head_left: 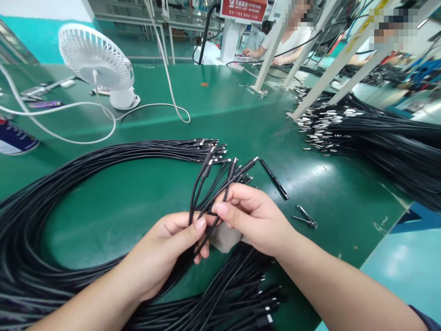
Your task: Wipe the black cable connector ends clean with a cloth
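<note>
Black cables with metal-tipped plugs rise from between my two hands. My left hand is closed around several of them, thumb on top. Thumb and fingers of my right hand pinch a cable just below its plug, close beside the left fingertips. A grey, crumpled-looking piece shows beneath my right hand; I cannot make out what it is. Behind the hands a long bundle of black cables curves over the green table. More cable ends lie in front, below my hands.
A black pen and a nail clipper lie to the right. A large pile of black cables covers the far right, by white metal posts. At left stand a white fan and a can. People sit across the table.
</note>
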{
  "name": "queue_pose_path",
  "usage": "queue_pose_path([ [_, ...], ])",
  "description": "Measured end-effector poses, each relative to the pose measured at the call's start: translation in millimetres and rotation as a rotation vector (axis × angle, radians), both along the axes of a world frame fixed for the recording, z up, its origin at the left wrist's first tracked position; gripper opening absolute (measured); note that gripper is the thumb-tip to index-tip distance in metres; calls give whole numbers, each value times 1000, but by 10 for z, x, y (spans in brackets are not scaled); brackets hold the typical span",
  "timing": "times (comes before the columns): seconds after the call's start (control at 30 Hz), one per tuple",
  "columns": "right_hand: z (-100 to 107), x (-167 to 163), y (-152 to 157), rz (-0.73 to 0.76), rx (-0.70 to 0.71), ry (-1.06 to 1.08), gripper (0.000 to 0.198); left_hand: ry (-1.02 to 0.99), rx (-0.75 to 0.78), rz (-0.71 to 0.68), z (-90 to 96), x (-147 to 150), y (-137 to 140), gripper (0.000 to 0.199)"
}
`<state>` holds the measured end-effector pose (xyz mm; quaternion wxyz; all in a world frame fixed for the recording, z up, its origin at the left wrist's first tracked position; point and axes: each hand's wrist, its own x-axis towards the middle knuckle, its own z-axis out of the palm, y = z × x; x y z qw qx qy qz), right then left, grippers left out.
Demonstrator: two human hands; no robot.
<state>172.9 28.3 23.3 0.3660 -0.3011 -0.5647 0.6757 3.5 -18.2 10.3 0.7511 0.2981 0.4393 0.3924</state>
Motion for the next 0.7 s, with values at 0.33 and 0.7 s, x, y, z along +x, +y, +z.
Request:
queue_pose_path([
  [0.33, -37, 42, 60, -51, -91, -6, 24, 35, 18, 65, 10, 8, 28, 39],
  [0.7, -20, 66, 31, 132, -93, 63, 21, 73, 167, -63, -22, 34, 42, 10],
])
